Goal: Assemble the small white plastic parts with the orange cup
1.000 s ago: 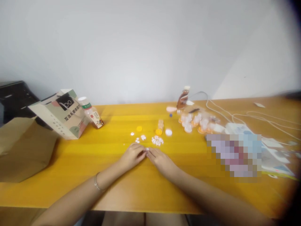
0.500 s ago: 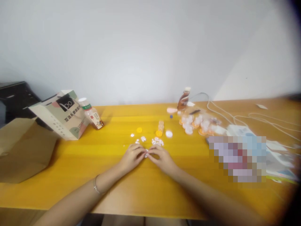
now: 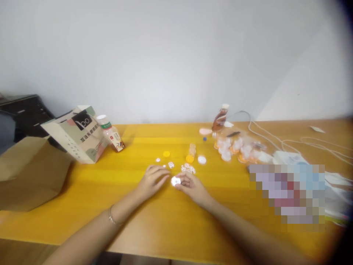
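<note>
Between thumb and fingers, my right hand (image 3: 191, 187) grips a small white disc (image 3: 175, 181) near the middle of the table. Just left of the disc, my left hand (image 3: 153, 181) has its thumb and fingers apart, with nothing seen between them. Beyond my hands lie small white patterned pieces (image 3: 188, 169), another white piece (image 3: 171, 165) and a yellow disc (image 3: 166, 154). A yellow round part (image 3: 189, 158) is by a small clear container (image 3: 192, 149), with a white round lid (image 3: 202, 160) to its right.
A printed paper bag (image 3: 79, 138), a brown bag (image 3: 33, 171) and a labelled bottle (image 3: 111, 134) stand left. At the right are a brown drink bottle (image 3: 220, 118), clustered clear and orange parts (image 3: 237, 149), white cables (image 3: 266, 133) and plastic packaging (image 3: 288, 158).
My left hand has let go of the small white item and moved slightly left. My right hand now holds a white disc in plain view. The camera view has shifted a little.
</note>
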{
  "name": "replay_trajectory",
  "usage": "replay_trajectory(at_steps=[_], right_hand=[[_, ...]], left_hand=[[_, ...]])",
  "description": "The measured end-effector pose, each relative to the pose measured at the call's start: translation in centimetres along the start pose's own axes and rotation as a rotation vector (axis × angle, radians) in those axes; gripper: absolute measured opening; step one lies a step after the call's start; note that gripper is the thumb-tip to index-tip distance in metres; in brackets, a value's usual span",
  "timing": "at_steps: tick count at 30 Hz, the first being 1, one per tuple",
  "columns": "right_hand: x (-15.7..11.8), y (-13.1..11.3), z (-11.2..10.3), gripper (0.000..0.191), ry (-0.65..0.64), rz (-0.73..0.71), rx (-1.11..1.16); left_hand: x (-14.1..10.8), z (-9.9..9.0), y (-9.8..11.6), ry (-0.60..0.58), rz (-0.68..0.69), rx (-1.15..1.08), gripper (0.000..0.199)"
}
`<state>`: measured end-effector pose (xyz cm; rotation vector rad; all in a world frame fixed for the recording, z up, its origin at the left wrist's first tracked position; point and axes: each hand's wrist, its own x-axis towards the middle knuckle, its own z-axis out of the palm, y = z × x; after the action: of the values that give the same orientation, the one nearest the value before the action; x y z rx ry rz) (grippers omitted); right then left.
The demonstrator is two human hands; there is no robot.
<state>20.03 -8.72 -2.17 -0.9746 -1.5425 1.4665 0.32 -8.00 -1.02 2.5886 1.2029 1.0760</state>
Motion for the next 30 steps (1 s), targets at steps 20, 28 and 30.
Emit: replay_trajectory(at_steps=[20, 28, 30], right_hand=[[0.0, -0.8, -0.4, 0.027, 0.13, -0.04, 0.057], [0.1, -0.3, -0.3, 0.03, 0.109, 0.004, 0.122], [0.1, -0.4, -0.2, 0.031, 0.089, 0.024, 0.134]], left_hand=[[-0.1, -1.4, -3.0, -0.24, -0.171, 0.104, 0.014], [0.1, -0.6, -1.5, -0.099, 0.1, 0.292, 0.015], [0.1, -0.6, -0.3, -0.037, 0.192, 0.238, 0.013]])
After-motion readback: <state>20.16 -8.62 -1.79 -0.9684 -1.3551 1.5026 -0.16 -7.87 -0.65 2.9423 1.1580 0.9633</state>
